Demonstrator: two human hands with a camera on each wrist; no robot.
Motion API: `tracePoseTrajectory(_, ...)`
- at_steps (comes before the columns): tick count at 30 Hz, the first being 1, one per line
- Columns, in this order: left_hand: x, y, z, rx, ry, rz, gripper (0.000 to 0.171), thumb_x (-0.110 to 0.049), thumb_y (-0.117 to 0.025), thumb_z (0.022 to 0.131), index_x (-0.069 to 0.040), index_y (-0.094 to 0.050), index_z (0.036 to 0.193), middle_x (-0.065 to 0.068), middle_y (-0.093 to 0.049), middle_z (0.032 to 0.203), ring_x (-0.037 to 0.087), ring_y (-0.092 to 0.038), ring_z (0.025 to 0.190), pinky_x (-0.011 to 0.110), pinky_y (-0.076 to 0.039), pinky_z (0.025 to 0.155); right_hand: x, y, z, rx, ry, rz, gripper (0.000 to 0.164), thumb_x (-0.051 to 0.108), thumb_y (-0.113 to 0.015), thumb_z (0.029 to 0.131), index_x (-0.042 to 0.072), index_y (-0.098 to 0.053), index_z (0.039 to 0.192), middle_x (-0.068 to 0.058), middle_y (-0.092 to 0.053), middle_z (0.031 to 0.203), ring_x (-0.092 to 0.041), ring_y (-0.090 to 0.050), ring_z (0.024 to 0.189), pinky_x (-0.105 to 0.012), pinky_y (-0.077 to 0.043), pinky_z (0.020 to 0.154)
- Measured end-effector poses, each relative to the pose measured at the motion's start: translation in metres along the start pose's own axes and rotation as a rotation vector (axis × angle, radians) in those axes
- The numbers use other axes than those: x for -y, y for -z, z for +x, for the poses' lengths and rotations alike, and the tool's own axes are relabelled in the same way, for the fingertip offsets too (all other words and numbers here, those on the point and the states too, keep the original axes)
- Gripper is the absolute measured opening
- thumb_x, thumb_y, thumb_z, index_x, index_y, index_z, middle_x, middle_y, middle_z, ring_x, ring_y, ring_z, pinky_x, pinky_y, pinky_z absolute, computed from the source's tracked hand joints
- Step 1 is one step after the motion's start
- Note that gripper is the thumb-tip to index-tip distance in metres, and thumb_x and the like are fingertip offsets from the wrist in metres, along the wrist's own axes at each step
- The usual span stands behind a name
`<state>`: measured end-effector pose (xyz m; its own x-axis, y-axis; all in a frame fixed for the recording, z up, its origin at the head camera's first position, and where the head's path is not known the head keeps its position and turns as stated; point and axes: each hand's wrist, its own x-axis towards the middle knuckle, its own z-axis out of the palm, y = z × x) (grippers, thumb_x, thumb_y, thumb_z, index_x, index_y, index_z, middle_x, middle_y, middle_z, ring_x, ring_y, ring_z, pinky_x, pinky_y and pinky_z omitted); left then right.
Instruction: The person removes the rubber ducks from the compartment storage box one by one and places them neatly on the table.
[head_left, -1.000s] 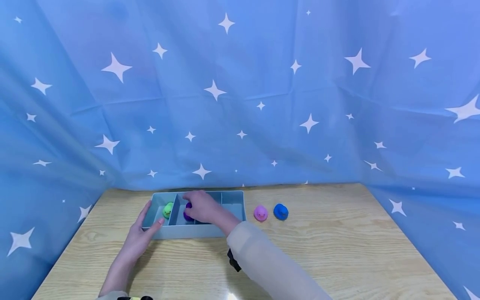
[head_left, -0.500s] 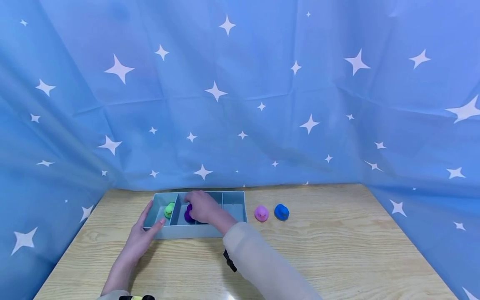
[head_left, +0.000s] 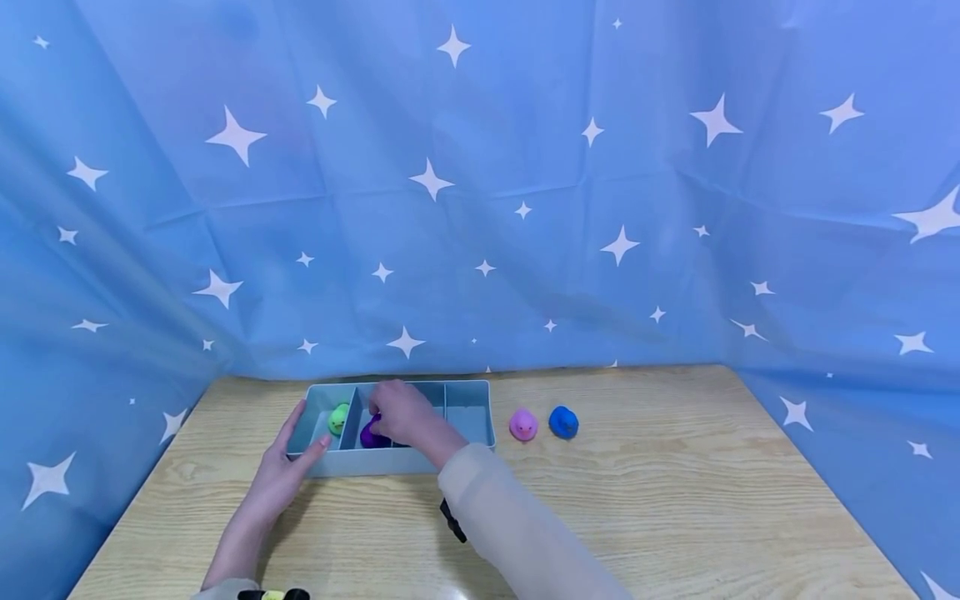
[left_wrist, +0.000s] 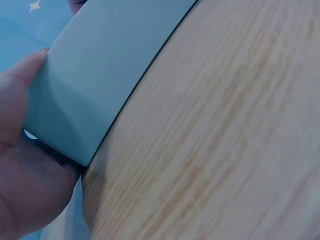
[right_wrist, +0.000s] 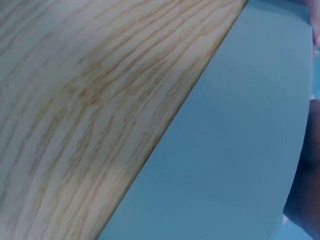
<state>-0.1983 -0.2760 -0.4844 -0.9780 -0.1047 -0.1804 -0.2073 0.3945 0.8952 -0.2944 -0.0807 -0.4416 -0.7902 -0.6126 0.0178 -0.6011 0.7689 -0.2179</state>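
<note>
A pale blue-grey divided box (head_left: 375,464) lies along the back left of the table. My left hand (head_left: 277,467) grips its left end, thumb over the front rim and fingers along the end wall; the left wrist view shows this hand (left_wrist: 30,145) around the box corner. In the second compartment from the left is a purple rubber duck (head_left: 371,435), partly covered by my right hand (head_left: 405,417), whose fingers reach down and pinch it. Its fingertips are partly hidden. A green rubber duck (head_left: 338,419) sits in the leftmost compartment.
Right of the box, a pink rubber duck (head_left: 523,425) and a blue rubber duck (head_left: 563,422) stand side by side on the wooden table (head_left: 675,500). A blue curtain with white stars (head_left: 480,208) closes off the back and sides.
The purple duck has shifted slightly toward the front left of its compartment and shows more beside my right hand. My left hand keeps its place on the box.
</note>
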Motion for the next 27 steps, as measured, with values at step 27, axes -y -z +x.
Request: tracePoseTrajectory(27, 0.002, 0.001, 0.0, -0.004, -0.018, -0.009, 0.092, -0.052, -0.06, 0.101, -0.034, 0.003, 0.166, 0.028, 0.001, 0.168, 0.05, 0.002, 0.153, 0.07, -0.007, 0.118, -0.009, 0.003, -0.006, 0.062, 0.139, 0.171, 0.026, 0.004, -0.075, 0.092, 0.011, -0.079, 0.117, 0.003, -0.074, 0.108, -0.01, -0.063, 0.102, -0.016, -0.049, 0.087)
